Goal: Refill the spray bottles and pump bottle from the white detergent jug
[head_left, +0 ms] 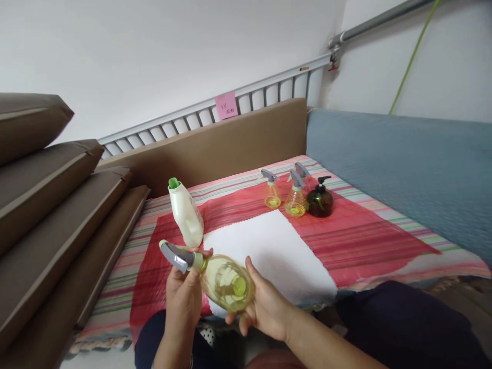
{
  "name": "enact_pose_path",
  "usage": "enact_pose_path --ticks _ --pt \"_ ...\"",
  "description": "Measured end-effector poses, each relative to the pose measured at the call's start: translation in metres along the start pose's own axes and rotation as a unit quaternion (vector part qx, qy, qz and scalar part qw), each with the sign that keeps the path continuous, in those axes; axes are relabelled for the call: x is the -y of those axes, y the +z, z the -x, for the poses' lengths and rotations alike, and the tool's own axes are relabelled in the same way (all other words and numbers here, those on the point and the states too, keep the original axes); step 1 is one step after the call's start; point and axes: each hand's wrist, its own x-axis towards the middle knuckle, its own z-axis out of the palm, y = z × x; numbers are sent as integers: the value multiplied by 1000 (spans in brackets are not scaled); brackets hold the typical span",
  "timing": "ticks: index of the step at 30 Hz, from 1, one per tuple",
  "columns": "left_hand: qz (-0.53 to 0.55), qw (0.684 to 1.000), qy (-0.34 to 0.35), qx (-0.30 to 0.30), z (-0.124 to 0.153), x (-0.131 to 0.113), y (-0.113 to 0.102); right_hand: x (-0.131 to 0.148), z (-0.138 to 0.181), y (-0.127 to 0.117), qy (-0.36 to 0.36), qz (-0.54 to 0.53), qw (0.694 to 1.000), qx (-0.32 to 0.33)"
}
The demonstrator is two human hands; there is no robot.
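Observation:
A clear yellow spray bottle lies tilted on its side between my two hands, above the front edge of a white sheet. Closed around the neck below its grey trigger head is my left hand. My right hand cups the round base, with the thumb on top and the fingers beneath. Just behind the trigger head stands a white jug-like bottle with a green top.
At the back right, several pump and spray bottles stand together: a clear spray bottle, another, and a dark pump bottle. Brown cushions are stacked at left. A pink note hangs on the radiator.

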Motion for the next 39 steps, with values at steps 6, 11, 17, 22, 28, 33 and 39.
enact_pose_path --ticks 6,11,17,22,28,33,39 --pt "-22 999 44 9 2 -3 5 0 10 0 -128 37 990 49" --pt "-30 999 32 10 2 -6 2 -1 8 -16 -121 58 990 51" --pt "-21 998 19 61 3 2 -2 -6 -1 -21 -59 36 997 -16" --pt "-14 999 32 34 4 10 0 -9 -6 -23 -17 17 1000 -7" --pt "-10 999 18 27 2 8 3 -9 0 -25 -92 61 990 86" --pt "-9 1000 -17 25 5 4 5 -9 0 -25 -93 64 991 75" --pt "-23 999 -32 22 6 4 11 -21 -5 -35 -40 36 995 79"
